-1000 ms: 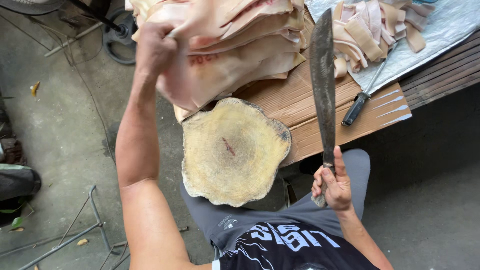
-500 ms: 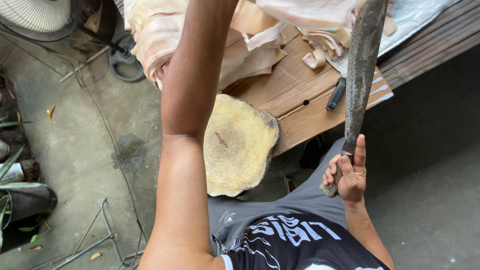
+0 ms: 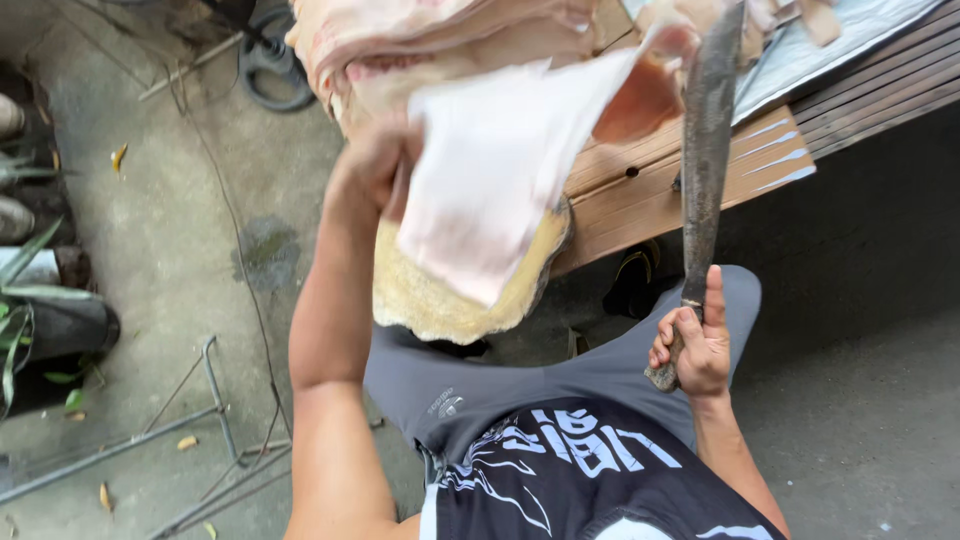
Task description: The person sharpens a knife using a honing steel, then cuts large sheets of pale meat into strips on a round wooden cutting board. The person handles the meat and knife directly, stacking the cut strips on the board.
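My left hand (image 3: 372, 168) grips a large pale slab of raw pork skin (image 3: 500, 170) and holds it in the air over a round wooden chopping block (image 3: 430, 300). The slab hides most of the block. Behind it lies a pile of similar pinkish skin slabs (image 3: 420, 40) on a wooden table (image 3: 640, 185). My right hand (image 3: 692, 345) is closed around the handle of a long dark cleaver (image 3: 706, 150), blade pointing up and away, to the right of the slab.
Grey concrete floor lies left, with metal rods (image 3: 150, 430), a coiled hose (image 3: 270, 70) and potted plants (image 3: 40, 310) at the left edge. A silvery sheet (image 3: 830, 50) with skin strips covers the table's far right. A sandal (image 3: 630, 285) sits under the table.
My left hand has pulled a skin slab off the pile and drawn it toward me over the block. The view has shifted; the cleaver stays upright in my right hand.
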